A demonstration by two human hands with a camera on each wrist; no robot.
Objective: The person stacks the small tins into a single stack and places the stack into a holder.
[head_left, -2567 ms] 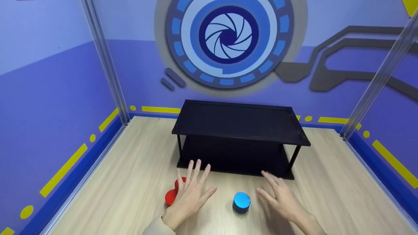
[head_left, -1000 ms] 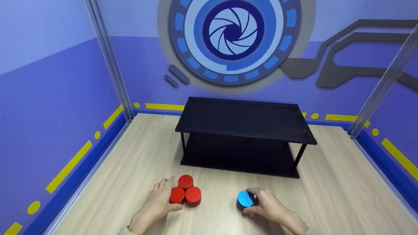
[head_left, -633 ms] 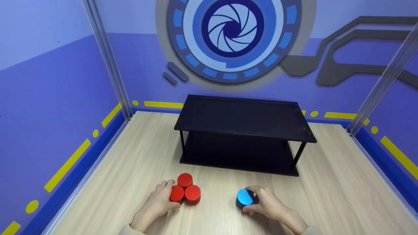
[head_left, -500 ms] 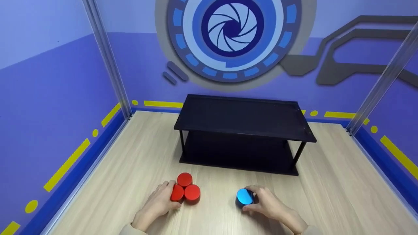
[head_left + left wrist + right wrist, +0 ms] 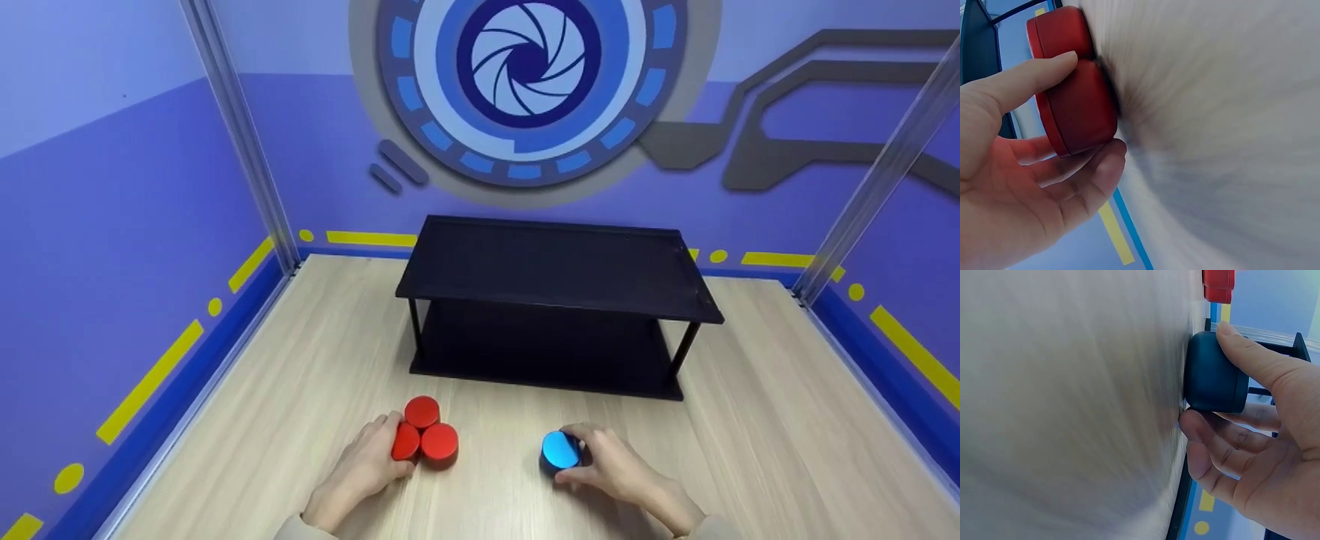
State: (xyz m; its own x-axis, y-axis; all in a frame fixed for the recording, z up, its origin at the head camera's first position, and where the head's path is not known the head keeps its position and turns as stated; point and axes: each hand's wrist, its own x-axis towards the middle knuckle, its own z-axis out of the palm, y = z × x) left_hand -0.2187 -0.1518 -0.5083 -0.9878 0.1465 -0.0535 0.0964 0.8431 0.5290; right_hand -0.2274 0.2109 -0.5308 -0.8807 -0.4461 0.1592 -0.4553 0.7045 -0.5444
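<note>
Three small round red lidded tins stand in a tight cluster on the table. My left hand (image 5: 369, 459) grips the left tin (image 5: 1081, 107), its thumb on the near side and its fingers curled around the other. The back tin (image 5: 422, 412) and the right tin (image 5: 439, 445) stand against it, untouched by the fingers. To the right, my right hand (image 5: 611, 463) holds a blue lidded tin (image 5: 560, 450) of the same shape between thumb and fingers. In the right wrist view, this blue tin (image 5: 1213, 374) sits right at the table surface.
A black two-tier rack (image 5: 555, 266) stands behind the tins, with a flat upper shelf on thin posts and a lower shelf (image 5: 540, 360). Blue-purple panels (image 5: 135, 225) enclose the wooden table (image 5: 330, 330) at the back and sides, with metal posts at the corners.
Both hands were spread above the table earlier. The left has come down around the left red tin and drawn its fingers in; the right has taken hold of the blue tin.
</note>
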